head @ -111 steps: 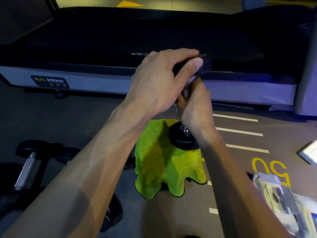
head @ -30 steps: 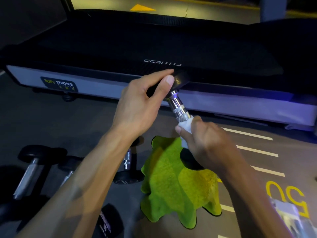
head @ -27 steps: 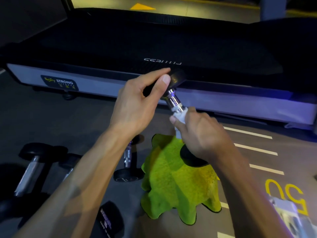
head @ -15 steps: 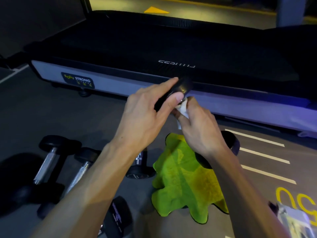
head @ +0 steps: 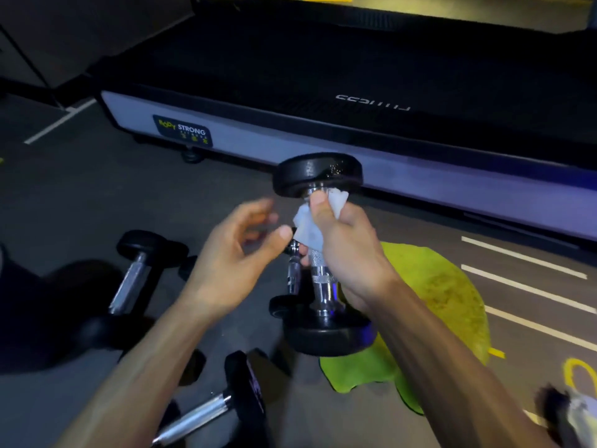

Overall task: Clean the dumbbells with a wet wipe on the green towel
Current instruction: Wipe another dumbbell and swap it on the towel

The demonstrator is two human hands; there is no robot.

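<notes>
The black round-headed dumbbell with the knurled chrome handle [head: 318, 253] stands upright, its lower head resting on the near edge of the rumpled lime-green microfibre towel [head: 442, 295] spread on the dark gym floor [head: 80, 195]. The right hand [head: 347, 253] grips the upper part of the chrome handle through a crumpled white wet wipe [head: 311, 226], thumb and fingers curled round it just under the top head. The left hand [head: 232, 263] hovers just beside it, blurred, fingers loosely bent and holding nothing — not touching the dumbbell. The step in hand looks like wiping the handle; to do it well, the wipe should stay wrapped fully round the bar and travel its whole length with a twisting stroke so the knurling gets cleaned, while the free hand steadies the top head — otherwise the upright weight could tip off the towel's soft edge. The inner faces of both heads probably want a pass too. Other black-and-chrome dumbbells [head: 135, 276] lie on the floor to the left and near, off the towel. Behind stands a black-decked treadmill with a grey side rail [head: 420, 176]; its sticker [head: 182, 130] reads "BODY STRONG", with smaller text below too small to read, and the deck carries upside-down lettering [head: 373, 103] that appears to say "FITNESS". A yellow painted mark [head: 580, 373] on the floor at right is cut off and unreadable.
</notes>
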